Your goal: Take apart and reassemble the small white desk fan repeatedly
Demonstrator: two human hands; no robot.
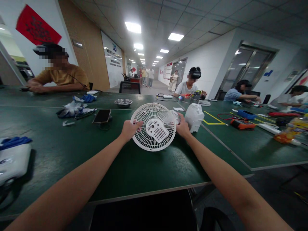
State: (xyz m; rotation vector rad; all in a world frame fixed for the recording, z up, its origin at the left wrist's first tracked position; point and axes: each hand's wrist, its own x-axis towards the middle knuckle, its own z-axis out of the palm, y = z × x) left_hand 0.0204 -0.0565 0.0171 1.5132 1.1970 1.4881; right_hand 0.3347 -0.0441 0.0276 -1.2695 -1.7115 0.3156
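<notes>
A round white fan grille is raised over the table in front of me, its vented centre plate facing me. My left hand is closed on the grille's left rim, the thumb lying over the bars. At its right edge, my right hand is closed around a small white slotted part, close against the rim. The grille hides some of the right fingers and part of that piece. Just beyond the right hand, a white plastic fan housing stands upright on the green table.
A metal bowl, a phone-like device on a stand and gloves lie left of the grille. A white case sits at far left. Rightward are an orange multimeter and yellow tape lines. Several people sit around the tables.
</notes>
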